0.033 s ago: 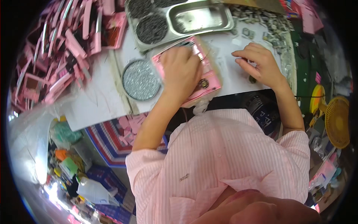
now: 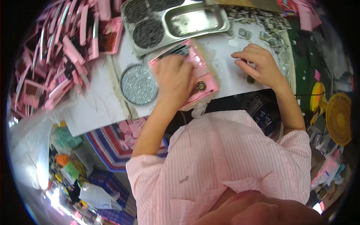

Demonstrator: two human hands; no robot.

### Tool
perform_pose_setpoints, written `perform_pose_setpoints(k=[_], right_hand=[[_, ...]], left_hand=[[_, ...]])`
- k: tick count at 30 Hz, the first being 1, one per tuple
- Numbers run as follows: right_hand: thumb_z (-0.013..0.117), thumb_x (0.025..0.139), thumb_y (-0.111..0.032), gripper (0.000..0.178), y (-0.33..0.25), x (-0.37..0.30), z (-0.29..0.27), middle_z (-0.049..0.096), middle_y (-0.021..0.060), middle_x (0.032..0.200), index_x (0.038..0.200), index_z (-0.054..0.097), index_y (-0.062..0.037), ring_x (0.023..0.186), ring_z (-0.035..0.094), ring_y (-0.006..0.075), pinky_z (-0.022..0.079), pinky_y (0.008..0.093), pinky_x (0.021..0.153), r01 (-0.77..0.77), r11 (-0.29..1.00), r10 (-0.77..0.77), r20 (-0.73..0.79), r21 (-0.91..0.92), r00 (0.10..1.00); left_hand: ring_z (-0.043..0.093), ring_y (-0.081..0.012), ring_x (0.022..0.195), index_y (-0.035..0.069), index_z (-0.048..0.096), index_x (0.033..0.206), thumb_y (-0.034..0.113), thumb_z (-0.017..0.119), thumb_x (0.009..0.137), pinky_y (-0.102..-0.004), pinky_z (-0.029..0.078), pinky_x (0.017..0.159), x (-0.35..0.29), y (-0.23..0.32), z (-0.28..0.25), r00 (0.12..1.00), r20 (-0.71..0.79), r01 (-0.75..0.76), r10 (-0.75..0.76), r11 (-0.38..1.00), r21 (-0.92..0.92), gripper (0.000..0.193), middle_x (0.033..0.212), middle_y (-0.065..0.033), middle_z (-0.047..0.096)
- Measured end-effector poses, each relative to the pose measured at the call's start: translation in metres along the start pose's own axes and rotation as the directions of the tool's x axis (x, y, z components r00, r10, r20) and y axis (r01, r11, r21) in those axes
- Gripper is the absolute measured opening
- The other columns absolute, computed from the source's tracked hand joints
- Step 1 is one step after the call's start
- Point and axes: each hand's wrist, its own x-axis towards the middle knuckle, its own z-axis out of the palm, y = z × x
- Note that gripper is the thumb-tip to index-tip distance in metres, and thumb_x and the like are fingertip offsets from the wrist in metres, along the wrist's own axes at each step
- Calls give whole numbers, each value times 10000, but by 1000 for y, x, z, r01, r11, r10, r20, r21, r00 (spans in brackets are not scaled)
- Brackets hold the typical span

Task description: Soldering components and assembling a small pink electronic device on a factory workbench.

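Note:
A flat pink plastic casing (image 2: pixel 207 80) lies at a slant on a clear-bagged pad at the table's near edge. It has a dark window at its far end and a round metal part (image 2: pixel 201 86) near its right corner. My left hand (image 2: pixel 174 79) is over the casing's left half, smeared by motion, its fingertips hidden. To the right, my right hand (image 2: pixel 261 64) hovers over the white table, thumb and forefinger apart, the other fingers curled, with nothing visible between them. Left of the casing stands a round dish (image 2: pixel 139 84) full of small silvery pieces.
Beyond the casing is a metal compartment tray (image 2: pixel 195 22) with dark small parts. Many pink casings (image 2: pixel 73 50) are heaped at the left. Small metal pieces (image 2: pixel 268 26) lie at the far right. A yellow fan (image 2: pixel 338 118) stands right of the table.
My left hand has shifted slightly left and nearer over the casing, uncovering more of its dark window. The whole view has drifted a little; my right hand keeps its pose.

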Motion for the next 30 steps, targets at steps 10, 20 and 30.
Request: perform_pose_setpoints(k=[10, 20, 30], right_hand=[[691, 858, -256, 349, 73, 12, -29, 729, 145, 892, 1133, 702, -42, 817, 697, 335, 542, 434, 752, -402, 832, 418, -43, -383, 907], [767, 789, -302, 403, 39, 14, -19, 692, 99, 810, 1097, 663, -65, 751, 673, 310, 522, 422, 683, -368, 898, 359, -82, -241, 930], [761, 835, -87, 301, -26, -37, -23, 689, 98, 832, 1108, 673, 4, 714, 661, 181, 522, 296, 653, -243, 841, 297, -35, 484, 954]], left_hand=[[533, -309, 942, -5, 621, 1065, 50, 686, 830, -410, 427, 810, -38, -15, -4, 911, -130, 388, -390, 921, -42, 250, 1026, -158, 578], [600, -102, 683, -24, 635, 1168, 71, 721, 881, -250, 488, 600, 31, 47, -33, 822, 416, 570, -390, 574, -588, 315, 935, -86, 667], [619, -154, 659, -52, 666, 963, 222, 665, 964, -342, 483, 608, 80, 60, 6, 669, 734, 551, 117, 585, -595, 274, 729, -117, 663]])
